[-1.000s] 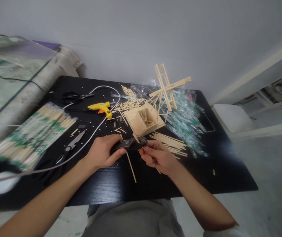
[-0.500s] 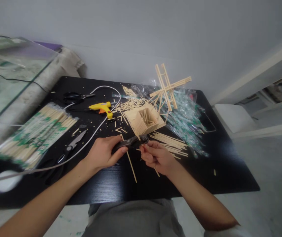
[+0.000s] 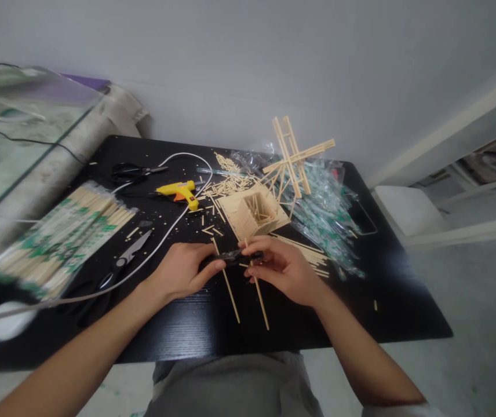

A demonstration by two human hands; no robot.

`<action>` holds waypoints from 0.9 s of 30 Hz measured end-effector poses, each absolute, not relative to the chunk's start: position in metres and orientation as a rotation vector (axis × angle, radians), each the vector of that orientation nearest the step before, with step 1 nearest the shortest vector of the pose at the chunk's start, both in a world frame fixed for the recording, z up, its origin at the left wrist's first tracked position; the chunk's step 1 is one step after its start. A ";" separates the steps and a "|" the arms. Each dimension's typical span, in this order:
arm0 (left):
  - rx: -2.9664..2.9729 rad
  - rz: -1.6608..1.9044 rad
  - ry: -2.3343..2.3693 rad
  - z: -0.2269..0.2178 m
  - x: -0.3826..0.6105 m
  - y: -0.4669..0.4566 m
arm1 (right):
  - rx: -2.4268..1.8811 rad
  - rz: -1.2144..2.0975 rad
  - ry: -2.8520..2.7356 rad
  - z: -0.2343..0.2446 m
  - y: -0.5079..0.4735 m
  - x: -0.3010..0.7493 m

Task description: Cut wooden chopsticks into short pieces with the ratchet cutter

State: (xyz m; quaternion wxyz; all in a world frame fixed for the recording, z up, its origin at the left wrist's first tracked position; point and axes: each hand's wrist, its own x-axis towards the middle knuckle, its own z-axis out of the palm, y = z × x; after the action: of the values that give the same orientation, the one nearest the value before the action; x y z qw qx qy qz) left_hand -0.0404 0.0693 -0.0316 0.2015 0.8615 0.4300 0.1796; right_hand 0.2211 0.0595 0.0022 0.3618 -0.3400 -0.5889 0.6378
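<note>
My left hand (image 3: 182, 269) is closed round the handles of dark cutting pliers (image 3: 230, 256) over the black table (image 3: 396, 301). My right hand (image 3: 280, 267) pinches a thin bamboo stick (image 3: 257, 289) that runs from the pliers' jaws down toward me. A second loose stick (image 3: 229, 286) lies on the table between my hands. Just beyond them stands a small square box built of sticks (image 3: 254, 213), open on top.
A cross-shaped stick frame (image 3: 292, 153) stands on crumpled wrappers (image 3: 326, 208). A yellow glue gun (image 3: 181, 190) with white cord, black scissors (image 3: 132, 171), grey scissors (image 3: 128, 255) and packs of wrapped chopsticks (image 3: 57, 237) lie left. Cut stick bits are scattered about.
My right hand has moved up and left to the pliers' jaws, and the stick it holds now points down toward me. The left hand stays put.
</note>
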 end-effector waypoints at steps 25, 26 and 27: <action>2.267 0.382 1.598 -0.022 -0.038 0.076 | -0.891 1.630 -1.496 0.006 0.059 0.220; 2.183 0.429 1.615 -0.022 -0.038 0.077 | -0.890 1.644 -1.487 0.006 0.058 0.219; 2.086 0.494 1.611 -0.022 -0.037 0.077 | -0.890 1.668 -1.480 0.006 0.058 0.219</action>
State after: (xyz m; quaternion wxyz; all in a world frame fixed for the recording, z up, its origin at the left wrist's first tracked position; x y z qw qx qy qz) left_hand -0.0372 0.0772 -0.0222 0.2280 0.7574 0.5849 0.1795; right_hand 0.2185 0.0576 0.0059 0.3620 -0.3456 -0.5746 0.6476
